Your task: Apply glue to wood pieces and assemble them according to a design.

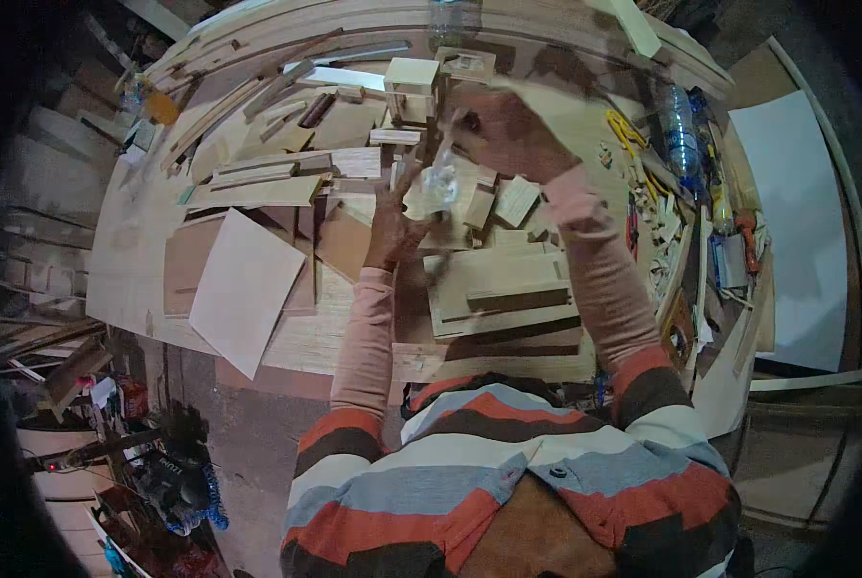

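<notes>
My left hand (392, 226) is over the middle of the workbench, its fingers and thumb apart. Just to its right is a crumpled, clear, shiny plastic piece (440, 183); whether the hand touches it I cannot tell. Farther up and to the right, my right hand (517, 135) is raised with bent fingers closed together, slightly blurred. Something small and dark shows at its fingertips, too unclear to name. Behind the hands stands a small wooden box frame (411, 87), with another small wooden piece (467, 64) beside it. Small wooden blocks (517, 200) lie below my right hand.
Stacked boards (508, 289) lie at the bench's near side, a pale panel (248, 289) at left. Wood strips (257, 183) cover the left. A plastic bottle (679, 135), yellow cable (623, 130) and tools crowd the right edge. A white sheet (797, 231) stands beyond.
</notes>
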Tool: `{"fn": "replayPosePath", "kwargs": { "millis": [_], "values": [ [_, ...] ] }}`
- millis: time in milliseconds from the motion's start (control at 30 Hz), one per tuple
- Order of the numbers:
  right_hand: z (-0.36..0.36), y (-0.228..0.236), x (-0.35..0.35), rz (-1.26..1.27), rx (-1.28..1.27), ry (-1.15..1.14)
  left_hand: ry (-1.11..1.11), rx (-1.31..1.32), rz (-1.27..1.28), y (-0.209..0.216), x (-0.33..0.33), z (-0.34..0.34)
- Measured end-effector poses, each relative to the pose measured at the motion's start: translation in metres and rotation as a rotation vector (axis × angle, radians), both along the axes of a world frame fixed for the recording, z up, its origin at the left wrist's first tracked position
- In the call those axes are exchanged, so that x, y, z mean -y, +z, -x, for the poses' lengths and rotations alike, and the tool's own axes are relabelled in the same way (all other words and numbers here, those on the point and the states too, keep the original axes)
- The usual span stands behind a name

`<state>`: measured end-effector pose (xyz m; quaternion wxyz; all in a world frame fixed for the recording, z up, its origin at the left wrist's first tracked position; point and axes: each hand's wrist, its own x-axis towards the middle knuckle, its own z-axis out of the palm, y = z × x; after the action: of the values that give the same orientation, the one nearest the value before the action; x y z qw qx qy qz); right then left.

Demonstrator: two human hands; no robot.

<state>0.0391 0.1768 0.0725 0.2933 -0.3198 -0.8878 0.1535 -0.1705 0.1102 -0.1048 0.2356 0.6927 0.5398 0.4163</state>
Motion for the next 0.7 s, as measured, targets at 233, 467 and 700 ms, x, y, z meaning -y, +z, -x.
{"fn": "replayPosePath", "kwargs": {
  "millis": [233,467,700],
  "values": [
    [-0.082,-0.017,0.041,0.494,-1.024,-0.353,0.196,0.321,-0.120,0.023,0.018,0.000],
    [-0.106,-0.090,0.144,1.023,-1.621,-0.303,0.006,1.171,0.414,0.058,0.032,-0.018],
    [-0.090,-0.082,0.198,1.023,-1.356,-0.241,-0.104,1.246,0.553,0.080,0.042,-0.063]
  ]
}}
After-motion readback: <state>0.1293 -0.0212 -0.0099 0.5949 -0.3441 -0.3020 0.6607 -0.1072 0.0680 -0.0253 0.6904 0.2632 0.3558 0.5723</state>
